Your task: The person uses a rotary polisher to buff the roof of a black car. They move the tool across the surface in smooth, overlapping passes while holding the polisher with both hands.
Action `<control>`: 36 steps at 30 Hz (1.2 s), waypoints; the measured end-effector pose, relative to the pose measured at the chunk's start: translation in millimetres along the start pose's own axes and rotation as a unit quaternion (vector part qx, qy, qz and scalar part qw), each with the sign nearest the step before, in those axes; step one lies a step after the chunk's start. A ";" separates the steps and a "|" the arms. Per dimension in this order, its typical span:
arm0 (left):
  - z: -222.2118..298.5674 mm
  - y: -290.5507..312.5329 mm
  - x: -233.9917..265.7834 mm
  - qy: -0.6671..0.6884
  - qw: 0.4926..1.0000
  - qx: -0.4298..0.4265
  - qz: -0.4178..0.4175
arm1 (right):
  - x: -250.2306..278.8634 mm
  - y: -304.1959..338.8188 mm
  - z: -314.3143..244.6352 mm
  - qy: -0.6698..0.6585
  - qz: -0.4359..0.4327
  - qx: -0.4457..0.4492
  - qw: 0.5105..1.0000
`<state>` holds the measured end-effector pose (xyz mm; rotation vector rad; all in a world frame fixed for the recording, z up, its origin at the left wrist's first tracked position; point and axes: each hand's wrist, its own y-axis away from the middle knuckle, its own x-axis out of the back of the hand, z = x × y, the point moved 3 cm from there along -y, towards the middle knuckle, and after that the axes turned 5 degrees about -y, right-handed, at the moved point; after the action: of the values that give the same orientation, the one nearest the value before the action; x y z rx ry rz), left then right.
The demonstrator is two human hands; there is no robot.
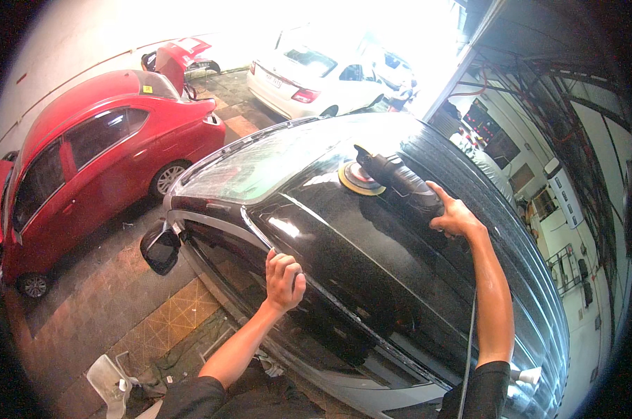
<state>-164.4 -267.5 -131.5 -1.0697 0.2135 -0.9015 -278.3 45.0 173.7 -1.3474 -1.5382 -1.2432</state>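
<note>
My right hand (457,213) is wrapped round the rear grip of a black car polisher (403,181). The polisher's round pad (360,180), with a yellowish rim, rests on the black car's roof (372,244) near the windshield. A cord (469,342) hangs down beside my right forearm. My left hand (284,281) is closed in a fist at the roof's side edge, above the door window. What its fingers hold, if anything, is hidden. Dusty, streaky haze covers the windshield (253,164) and the far side of the roof.
A side mirror (161,248) juts from the black car. To the left stands a red car (99,153), with a white car (316,80) farther back. A white plastic chair (110,384) is at lower left. Beyond the roof, a partly hidden person (480,157) is near wall shelves.
</note>
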 end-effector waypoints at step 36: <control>1.2 -1.7 0.4 -0.001 1.000 -0.003 0.003 | -6.6 -11.2 14.8 0.003 -0.002 0.035 0.999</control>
<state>-164.4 -267.2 -129.4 -1.0742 0.2170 -0.8936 -287.0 57.6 161.4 -1.2964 -1.5664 -1.1837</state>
